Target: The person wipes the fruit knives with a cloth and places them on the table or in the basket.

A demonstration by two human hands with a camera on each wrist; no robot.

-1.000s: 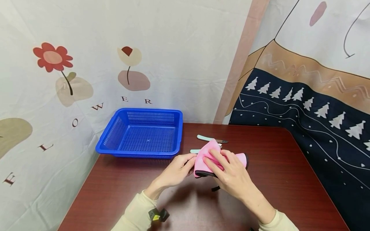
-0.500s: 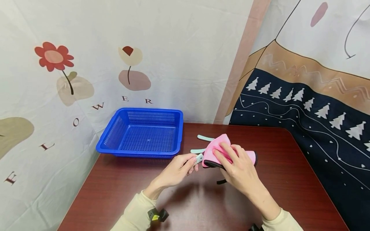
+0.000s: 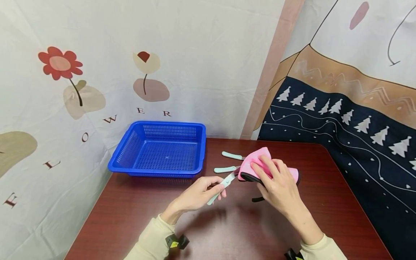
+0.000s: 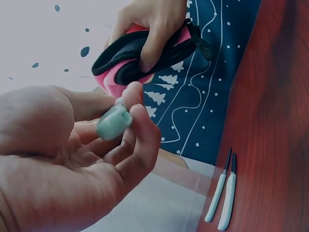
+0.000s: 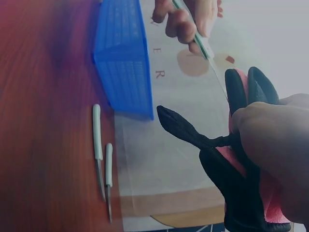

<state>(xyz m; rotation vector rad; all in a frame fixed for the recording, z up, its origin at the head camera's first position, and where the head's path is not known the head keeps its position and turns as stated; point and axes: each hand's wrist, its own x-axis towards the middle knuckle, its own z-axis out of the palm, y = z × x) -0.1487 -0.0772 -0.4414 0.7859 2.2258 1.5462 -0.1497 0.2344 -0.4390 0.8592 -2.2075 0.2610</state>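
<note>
My left hand holds a knife by its mint-green handle, thumb on top. The blade points up and right, away from that hand. My right hand grips a folded pink cloth with black edging, its fingers spread over the top. In the right wrist view, the thin blade runs into the cloth's folds, where its tip is hidden. From the cloth hangs a black loop. Both hands are raised over the table.
A blue plastic basket stands at the back left of the brown table. Behind the cloth lie a mint-handled knife and a second mint-handled utensil, metal ends partly covered. Patterned fabric hangs behind the table.
My right hand and the cloth have moved right and slightly up, away from my left hand. The knife's handle and part of its blade have come into view.
</note>
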